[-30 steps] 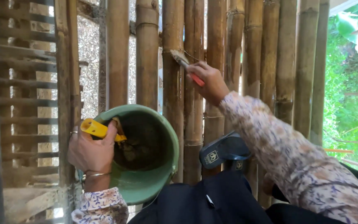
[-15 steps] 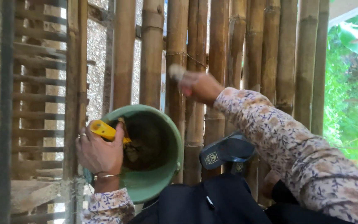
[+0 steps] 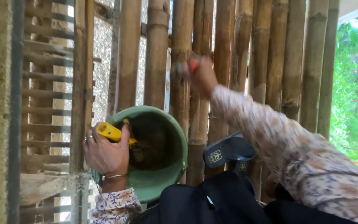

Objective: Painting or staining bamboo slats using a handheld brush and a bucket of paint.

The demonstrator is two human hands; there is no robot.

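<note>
The left hand (image 3: 104, 154) is clenched around a yellow handle (image 3: 110, 132) and presses it against the rim of a green bucket (image 3: 162, 182), thumb over the edge. The tool's working end reaches into the bucket's dark inside, where the contents cannot be made out. A ring shows on one finger and a thin bangle on the wrist, above a flowered cuff. The right hand (image 3: 199, 74) is raised against a bamboo pole (image 3: 182, 83) of the upright bamboo wall, closed on a tool with an orange-red handle (image 3: 193, 64); it is blurred, so the tool's tip cannot be told. The bucket sits just below and left of that hand, touching the poles. A dark sandal (image 3: 228, 150) lies just right of the bucket, above dark cloth (image 3: 212, 203)
</note>
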